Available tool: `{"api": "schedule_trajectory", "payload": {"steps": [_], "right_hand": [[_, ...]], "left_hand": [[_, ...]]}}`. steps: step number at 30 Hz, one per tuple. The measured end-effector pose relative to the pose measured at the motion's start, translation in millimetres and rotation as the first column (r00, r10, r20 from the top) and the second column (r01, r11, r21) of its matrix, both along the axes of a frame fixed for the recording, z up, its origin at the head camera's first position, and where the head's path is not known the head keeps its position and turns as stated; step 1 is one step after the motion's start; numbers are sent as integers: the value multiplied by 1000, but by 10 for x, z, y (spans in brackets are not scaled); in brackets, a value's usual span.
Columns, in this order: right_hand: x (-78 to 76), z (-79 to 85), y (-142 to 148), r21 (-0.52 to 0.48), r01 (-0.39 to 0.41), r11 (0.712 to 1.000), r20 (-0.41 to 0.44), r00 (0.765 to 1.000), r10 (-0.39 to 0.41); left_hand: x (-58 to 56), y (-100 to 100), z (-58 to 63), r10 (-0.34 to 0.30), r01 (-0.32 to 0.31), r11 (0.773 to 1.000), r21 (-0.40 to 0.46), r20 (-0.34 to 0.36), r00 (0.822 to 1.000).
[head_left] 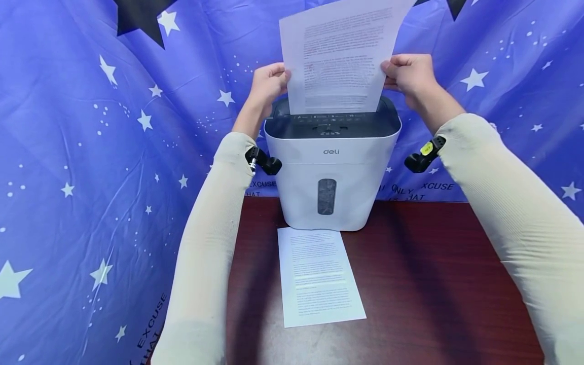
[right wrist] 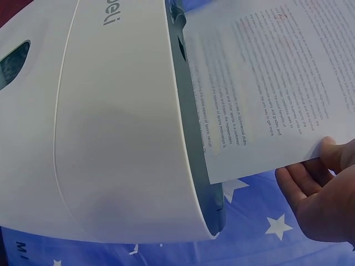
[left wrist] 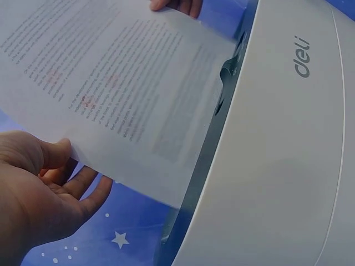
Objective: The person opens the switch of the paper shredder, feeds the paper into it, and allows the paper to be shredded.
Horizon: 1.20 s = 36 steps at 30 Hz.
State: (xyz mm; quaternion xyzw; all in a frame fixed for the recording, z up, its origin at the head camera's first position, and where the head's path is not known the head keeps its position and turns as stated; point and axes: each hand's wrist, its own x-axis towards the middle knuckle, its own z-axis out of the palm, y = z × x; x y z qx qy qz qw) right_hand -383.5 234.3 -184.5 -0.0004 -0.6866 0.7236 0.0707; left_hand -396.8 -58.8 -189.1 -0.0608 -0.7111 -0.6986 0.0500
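A printed sheet of paper [head_left: 342, 61] stands upright over the white paper shredder [head_left: 296, 187], its lower edge at the dark top. My left hand [head_left: 268, 86] pinches the sheet's left edge between thumb and fingers. On the opposite edge my right hand [head_left: 412, 76] pinches it the same way. In the left wrist view the left thumb lies on the printed face of the paper [left wrist: 127, 83], fingers behind. The right wrist view has the right hand [right wrist: 324, 194] holding the paper's edge, a little out from the shredder [right wrist: 122, 133].
A second printed sheet [head_left: 321, 279] lies on the dark red table [head_left: 433, 284], its far edge at the shredder's base. Behind and to the left hangs a blue curtain [head_left: 123, 167] with white stars. A small dark window [head_left: 326, 196] is set in the shredder's front.
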Motion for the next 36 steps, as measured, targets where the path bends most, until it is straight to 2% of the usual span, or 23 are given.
{"api": "schedule_trajectory", "payload": {"steps": [8,16,21,27,36], "right_hand": [[-1,-1,0,14,-2,1000,40,999,1],[-14,-63,-19,34,-25,999,81,996,22],[-21,-99,-24,43,-26,999,78,997,23],[-26,-125,-44,34,-6,999,68,998,4],[-61,-174,-3,141,38,989,125,991,-56]], "left_hand": [[1,-8,-25,18,-17,998,-52,8,1000],[0,-8,-89,33,-29,996,-80,55,998],[-8,-21,-122,49,-42,994,-101,75,996],[-24,-23,-140,58,-50,993,-110,72,996],[-53,-8,-191,101,-95,978,-188,25,995]]}}
